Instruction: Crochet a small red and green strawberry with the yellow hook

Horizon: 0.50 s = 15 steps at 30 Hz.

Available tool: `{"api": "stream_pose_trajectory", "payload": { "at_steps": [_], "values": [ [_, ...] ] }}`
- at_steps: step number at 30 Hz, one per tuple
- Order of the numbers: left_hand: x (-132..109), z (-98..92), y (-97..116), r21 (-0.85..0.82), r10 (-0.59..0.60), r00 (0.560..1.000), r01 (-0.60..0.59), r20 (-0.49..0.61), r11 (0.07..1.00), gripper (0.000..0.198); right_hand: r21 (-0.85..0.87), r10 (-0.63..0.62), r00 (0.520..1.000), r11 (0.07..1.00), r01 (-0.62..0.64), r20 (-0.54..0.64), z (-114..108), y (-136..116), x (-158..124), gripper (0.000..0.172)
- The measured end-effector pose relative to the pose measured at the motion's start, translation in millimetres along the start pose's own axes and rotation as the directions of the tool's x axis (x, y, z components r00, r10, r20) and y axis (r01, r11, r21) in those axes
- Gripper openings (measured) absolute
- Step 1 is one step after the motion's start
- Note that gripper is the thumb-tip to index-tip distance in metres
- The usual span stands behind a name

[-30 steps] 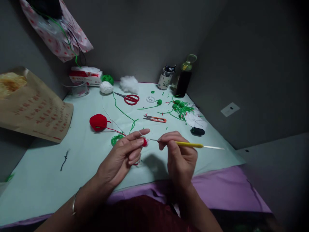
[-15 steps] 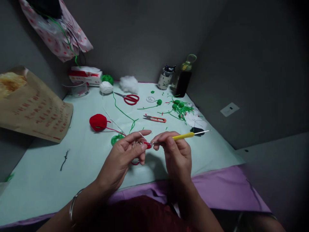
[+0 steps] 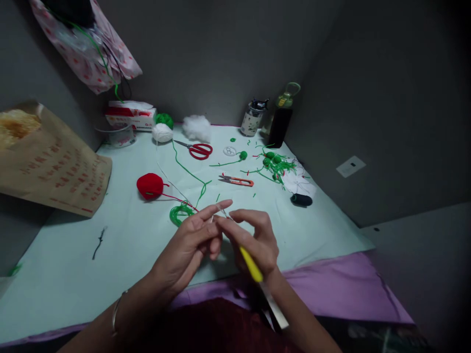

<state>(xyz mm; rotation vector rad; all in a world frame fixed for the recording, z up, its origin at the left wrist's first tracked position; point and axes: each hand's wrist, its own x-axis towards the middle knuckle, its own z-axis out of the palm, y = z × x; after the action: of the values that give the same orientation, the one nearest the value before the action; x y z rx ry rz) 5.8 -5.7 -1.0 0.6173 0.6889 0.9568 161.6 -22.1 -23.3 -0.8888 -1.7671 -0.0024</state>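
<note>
My left hand [image 3: 193,240] is closed in a pinch, its index finger stretched out with white yarn [image 3: 221,209] over it. The small red crochet piece seen in its fingertips half a second ago is hidden by the fingers now. My right hand [image 3: 257,238] grips a crochet hook [image 3: 251,264] by its yellow handle, the back end pointing down toward my body. Its fingertips meet those of my left hand, and the hook's tip cannot be made out. From the left hand, red yarn runs to a red yarn ball [image 3: 149,186], white yarn to a white ball [image 3: 162,133].
Green yarn [image 3: 180,214] lies coiled beside my left hand. Beyond are thread snips [image 3: 236,181], red-handled scissors [image 3: 198,150], white stuffing [image 3: 196,128] and green crocheted pieces [image 3: 274,164]. A paper bag [image 3: 62,171] stands left; a bottle [image 3: 281,120] and pen cup [image 3: 252,118] stand at the back.
My right hand has turned and moved left against my left fingers. The hook's handle has swung from pointing right to pointing down toward me. The red piece has gone out of sight.
</note>
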Motion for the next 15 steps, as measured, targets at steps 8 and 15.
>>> {"api": "stream_pose_trajectory", "payload": {
  "at_steps": [8,15],
  "values": [
    [-1,2.2,5,0.059,0.034,0.999,-0.034,-0.011,0.998,0.037,0.577,0.410,0.910,0.729,-0.368,0.062,0,5,14,0.020],
    [1,3.5,-1,0.073,0.094,0.994,-0.089,-0.057,0.993,0.042,0.151,0.137,0.990,0.978,-0.142,0.037,1,2,2,0.031]
  ]
}}
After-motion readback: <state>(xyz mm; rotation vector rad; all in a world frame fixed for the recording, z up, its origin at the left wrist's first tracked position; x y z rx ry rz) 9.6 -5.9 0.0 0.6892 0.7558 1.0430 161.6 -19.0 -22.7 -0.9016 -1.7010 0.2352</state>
